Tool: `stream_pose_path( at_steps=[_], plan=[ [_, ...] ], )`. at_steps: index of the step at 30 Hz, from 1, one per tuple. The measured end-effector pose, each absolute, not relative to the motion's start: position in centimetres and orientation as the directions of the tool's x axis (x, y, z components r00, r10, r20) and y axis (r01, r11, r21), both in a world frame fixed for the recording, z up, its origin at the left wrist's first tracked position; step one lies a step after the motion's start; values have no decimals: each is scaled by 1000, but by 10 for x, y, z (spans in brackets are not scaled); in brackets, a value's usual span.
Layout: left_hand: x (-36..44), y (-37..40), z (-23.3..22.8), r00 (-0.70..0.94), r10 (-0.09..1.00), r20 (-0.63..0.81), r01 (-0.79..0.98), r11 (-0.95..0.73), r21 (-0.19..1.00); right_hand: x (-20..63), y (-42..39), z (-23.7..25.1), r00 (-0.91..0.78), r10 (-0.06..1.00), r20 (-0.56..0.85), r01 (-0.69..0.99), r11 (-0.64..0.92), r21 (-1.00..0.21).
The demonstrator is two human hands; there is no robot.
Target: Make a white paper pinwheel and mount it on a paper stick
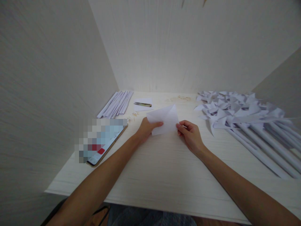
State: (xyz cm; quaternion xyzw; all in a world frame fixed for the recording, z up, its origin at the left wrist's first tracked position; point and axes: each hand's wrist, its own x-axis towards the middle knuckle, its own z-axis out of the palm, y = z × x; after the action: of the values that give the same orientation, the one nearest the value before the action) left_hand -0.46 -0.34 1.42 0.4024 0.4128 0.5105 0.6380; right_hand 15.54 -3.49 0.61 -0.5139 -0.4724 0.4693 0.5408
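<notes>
While my lap (150, 216) is showing below the near edge of a pale tabletop (145, 175), my two bare forearms (105, 171) are extending over it toward the middle. Left of my left forearm, a phone (107, 146) is lying at a slant, partly masked by blurred squares. Farther in, a creased white paper (168, 117) is spanning the gap between my hands. My left hand (146, 129) is gripping its left side, thumb lying on top; the other fingers are hiding underneath, so I cannot tell how far they are curling. My right hand (191, 136) is pinching the right edge near its lower corner, remaining fingers curling loosely. To the right, long paper tubes (264, 150) are pointing toward me, white pinwheels (230, 110) crowding at their far ends. Beyond the phone, thin paper rolls (116, 105) are lying side by side. Nearby, a slim pointed tool (144, 104) is resting on a flat sheet (141, 109). A pale wall (164, 47) is standing behind.
</notes>
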Motion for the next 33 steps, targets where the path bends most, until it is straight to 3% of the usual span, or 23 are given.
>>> stream_pose_path(
  at_steps=[33],
  plan=[
    [-7,-1,14,241,964,-109,-333,188,924,157,-35,4,100,995,3,-94,12,-996]
  ],
)
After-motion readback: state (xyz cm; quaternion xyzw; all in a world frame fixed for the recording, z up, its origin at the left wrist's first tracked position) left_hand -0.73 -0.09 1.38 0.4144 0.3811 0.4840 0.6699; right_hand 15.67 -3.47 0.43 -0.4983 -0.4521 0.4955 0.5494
